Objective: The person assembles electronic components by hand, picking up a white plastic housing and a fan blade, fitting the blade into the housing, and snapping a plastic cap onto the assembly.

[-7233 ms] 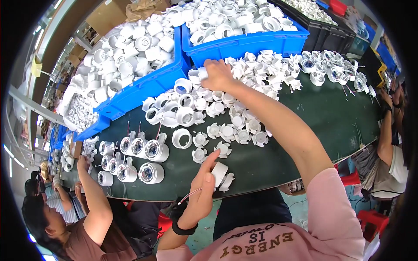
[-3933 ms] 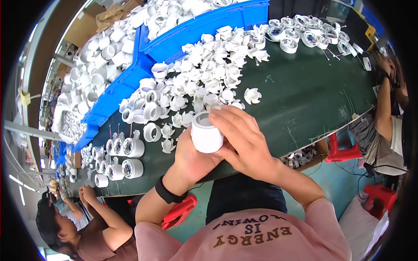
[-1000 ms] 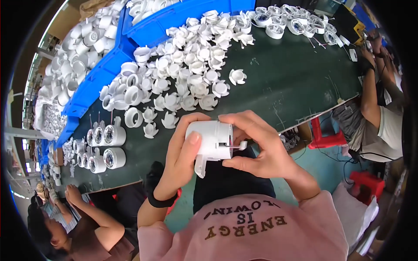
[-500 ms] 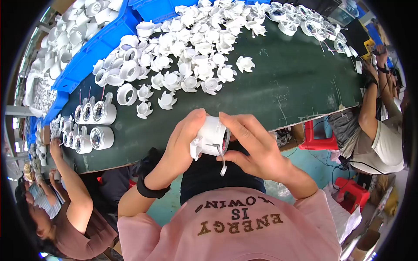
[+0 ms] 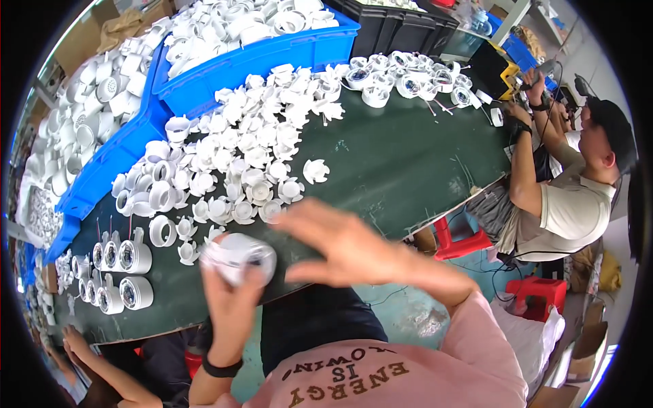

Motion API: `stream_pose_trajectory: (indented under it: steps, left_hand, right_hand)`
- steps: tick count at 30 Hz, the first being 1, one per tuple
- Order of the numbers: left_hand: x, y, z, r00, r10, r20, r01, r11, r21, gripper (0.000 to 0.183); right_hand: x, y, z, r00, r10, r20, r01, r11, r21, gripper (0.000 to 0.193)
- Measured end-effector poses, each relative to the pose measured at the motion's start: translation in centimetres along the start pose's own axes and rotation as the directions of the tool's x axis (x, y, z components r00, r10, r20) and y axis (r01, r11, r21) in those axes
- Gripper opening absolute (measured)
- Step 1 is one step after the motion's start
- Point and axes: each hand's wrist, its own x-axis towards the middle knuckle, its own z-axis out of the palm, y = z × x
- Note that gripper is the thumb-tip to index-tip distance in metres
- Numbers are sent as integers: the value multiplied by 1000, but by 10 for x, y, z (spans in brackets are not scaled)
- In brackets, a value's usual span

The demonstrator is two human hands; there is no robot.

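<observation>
Near the table's front edge, my left hand (image 5: 231,309) is closed round a white cylindrical fan housing (image 5: 235,257), which is smeared by motion. A dark opening shows on the side turned to the right. My right hand (image 5: 343,248) is off the housing, just to its right, thumb and fingers apart with nothing seen between them. Beyond my hands lies a heap of white fan blade wheels (image 5: 255,129). Left of the held housing, two rows of similar white housings (image 5: 136,258) stand on the table, some with tabs and thin wires showing.
Blue bins (image 5: 258,68) of white parts line the far and left sides, beside a black crate (image 5: 401,30). Several wired housings (image 5: 408,85) lie at the far right of the green table (image 5: 401,156). Co-workers sit at both sides; a red stool (image 5: 537,296) stands at right.
My right hand has let go of the housing and moved away from it. My left hand now holds the housing alone, further left. The view has shifted, showing more of the far bins.
</observation>
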Motion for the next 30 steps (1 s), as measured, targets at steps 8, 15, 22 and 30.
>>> stream_pose_trajectory:
  steps: [8, 15, 22, 30]
  left_hand:
    - [-40, 8, -144, 933, -144, -329, 185, 978, 98, 39]
    - [-35, 4, -166, 916, 51, -397, 111, 920, 376, 39]
    - [-11, 7, -208, 883, -43, -467, 310, 801, 513, 38]
    - [-26, -5, -143, 744, 615, -260, -183, 562, 807, 20]
  right_hand:
    - [46, 217, -114, 801, 233, -551, -589, 465, -660, 65]
    - [48, 204, -109, 882, 268, -387, -471, 488, -735, 62]
    - [7, 180, -114, 908, 279, -313, -419, 552, -721, 52]
    - [29, 139, -161, 521, 836, -171, -826, 544, 147, 42]
